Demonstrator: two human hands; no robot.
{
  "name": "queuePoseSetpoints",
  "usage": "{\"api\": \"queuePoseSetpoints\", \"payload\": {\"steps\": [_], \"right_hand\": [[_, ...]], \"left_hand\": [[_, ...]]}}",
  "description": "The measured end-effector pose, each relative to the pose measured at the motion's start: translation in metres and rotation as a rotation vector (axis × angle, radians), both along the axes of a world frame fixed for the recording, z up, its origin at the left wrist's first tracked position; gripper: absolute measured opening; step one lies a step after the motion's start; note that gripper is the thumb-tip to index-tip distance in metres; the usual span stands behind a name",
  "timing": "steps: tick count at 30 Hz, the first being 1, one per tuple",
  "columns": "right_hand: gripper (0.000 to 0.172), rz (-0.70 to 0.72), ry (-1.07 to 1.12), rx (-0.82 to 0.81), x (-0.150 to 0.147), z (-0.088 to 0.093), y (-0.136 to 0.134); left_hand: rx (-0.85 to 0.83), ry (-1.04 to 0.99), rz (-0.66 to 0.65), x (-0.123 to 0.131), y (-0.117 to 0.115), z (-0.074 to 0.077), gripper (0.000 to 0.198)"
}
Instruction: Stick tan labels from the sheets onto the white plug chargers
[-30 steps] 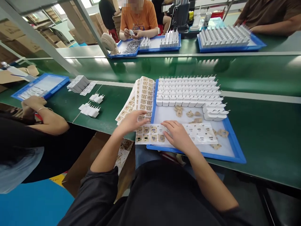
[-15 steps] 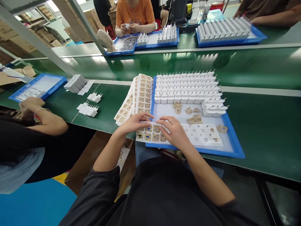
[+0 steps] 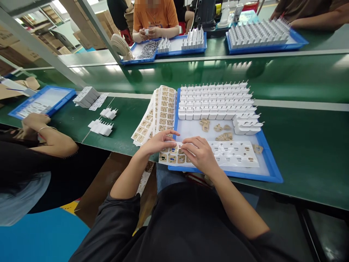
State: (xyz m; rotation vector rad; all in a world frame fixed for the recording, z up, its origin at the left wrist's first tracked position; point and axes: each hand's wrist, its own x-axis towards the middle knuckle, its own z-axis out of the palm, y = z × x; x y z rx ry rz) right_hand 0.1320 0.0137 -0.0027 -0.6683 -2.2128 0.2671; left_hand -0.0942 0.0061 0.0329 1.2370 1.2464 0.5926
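Observation:
A white sheet of tan stickers point(image 3: 237, 153) lies across the front of a blue-rimmed tray point(image 3: 272, 169); its right part is mostly bare backing with small cut-outs. My left hand point(image 3: 158, 143) rests at the sheet's left end, thumb laid along its upper edge and index finger stretched out apart. Over the tan stickers, my right hand point(image 3: 201, 153) is bent, its thumb and fingertips closed in a pinch on a sticker at the upper row. The fingertips partly hide that sticker. Loose peeled tan scraps point(image 3: 224, 137) lie in the tray behind the sheet.
Rows of white plug adapters point(image 3: 215, 102) stand in the tray's back. Fanned sticker sheets point(image 3: 165, 109) lie at its left. More adapters point(image 3: 100, 127) sit farther left, near a co-worker's arm point(image 3: 58, 140). Across the green bench point(image 3: 305, 145), a person in orange point(image 3: 155, 18) handles a white piece.
My right fingertips have drawn together at the sheet's upper row. The sheet's right part has shifted slightly and now covers more of the scrap at its right end. My left hand stays nearly in place.

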Motion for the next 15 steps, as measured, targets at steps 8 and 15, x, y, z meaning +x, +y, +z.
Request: {"api": "queuePoseSetpoints", "payload": {"steps": [8, 15], "right_hand": [[0.01, -0.012, 0.102, -0.189, 0.005, 0.002, -0.002], [0.003, 0.008, 0.14, -0.399, 0.003, 0.007, -0.007]], "left_hand": [[0.004, -0.01, -0.049, 0.008, -0.001, 0.005, 0.062], [0.021, -0.068, -0.069, 0.012, -0.004, 0.005, 0.062]]}}
